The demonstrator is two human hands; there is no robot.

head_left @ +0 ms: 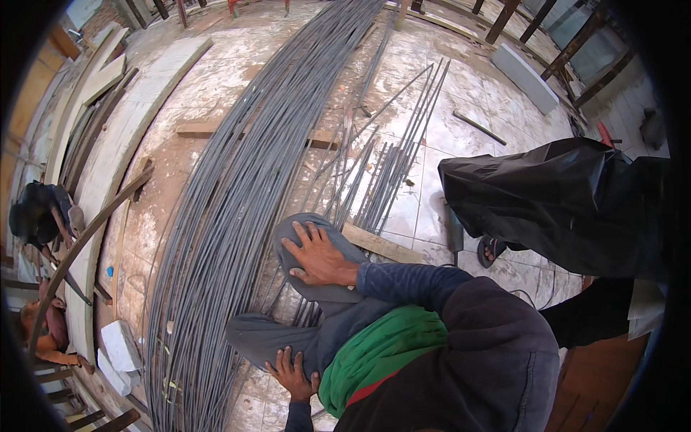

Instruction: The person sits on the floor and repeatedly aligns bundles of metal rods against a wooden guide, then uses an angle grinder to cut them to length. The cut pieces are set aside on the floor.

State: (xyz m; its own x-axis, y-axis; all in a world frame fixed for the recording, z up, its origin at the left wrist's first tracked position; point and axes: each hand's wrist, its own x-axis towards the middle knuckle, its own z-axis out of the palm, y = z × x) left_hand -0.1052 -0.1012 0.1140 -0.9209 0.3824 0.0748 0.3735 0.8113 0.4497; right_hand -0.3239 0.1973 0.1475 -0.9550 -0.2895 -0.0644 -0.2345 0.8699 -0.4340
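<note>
Head view, looking down on a tiled floor stained with rust and dirt.

Right hand: lies flat, palm down, on the upper grey knee. Fingers spread, pinching nothing. The sleeve behind it is dark blue.

Left hand: rests on the lower grey knee, fingers curled over the cloth near its lower edge. It presses on the trouser leg; no separate object is held.

Both knees sit over the near end of the loose rods, at the lower middle of the floor. A green cloth hangs between the knees and a dark jacket.

Rebar bundle: long, grey, many bars, runs from the floor's far edge at top centre down to the lower left. It passes just left of the knees.

Loose rods: a smaller fan of bars to the right of the bundle. Their near ends reach under the upper knee.

Wood strip: lies across the floor just right of the right hand, under the loose rods.

Second person in black stands at the right edge, one sandalled foot on the tiles.

Third person bends over at the left edge, beside curved planks.
</note>
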